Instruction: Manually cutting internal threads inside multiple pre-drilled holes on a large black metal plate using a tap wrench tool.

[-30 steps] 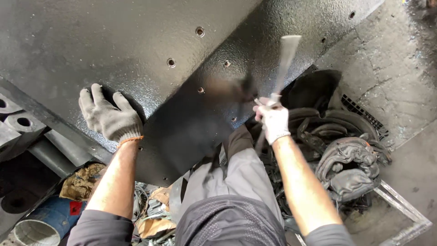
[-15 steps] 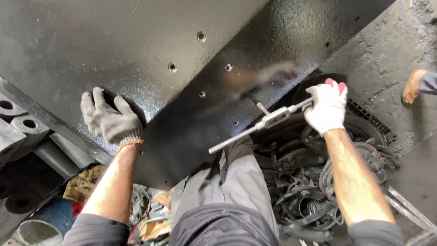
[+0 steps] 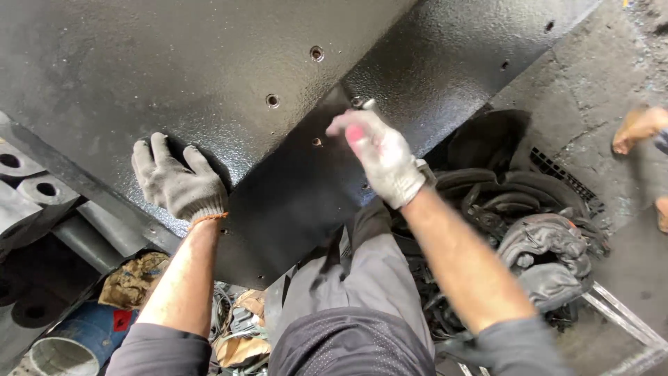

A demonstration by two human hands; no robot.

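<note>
Two gloved hands worked on the big black metal plate (image 3: 209, 69): the left hand (image 3: 177, 182) lay flat and open at middle left, while the right hand (image 3: 379, 157) closed around a small metal tool (image 3: 369, 105) at a hole in the middle, likely needing another careful turn.

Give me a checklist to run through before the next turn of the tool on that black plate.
1. Left hand flat on the black plate, bracing it: ok.
2. Right hand gripping the tool over a hole: ok, though blurred.
3. Tool seated square in the hole: cannot tell, the hand hides it.
4. Both hands gloved: ok.
5. Neighbouring holes unobstructed: ok.
6. Another person's foot close by on the floor at right: not ok, keep the swing away from it.
</note>
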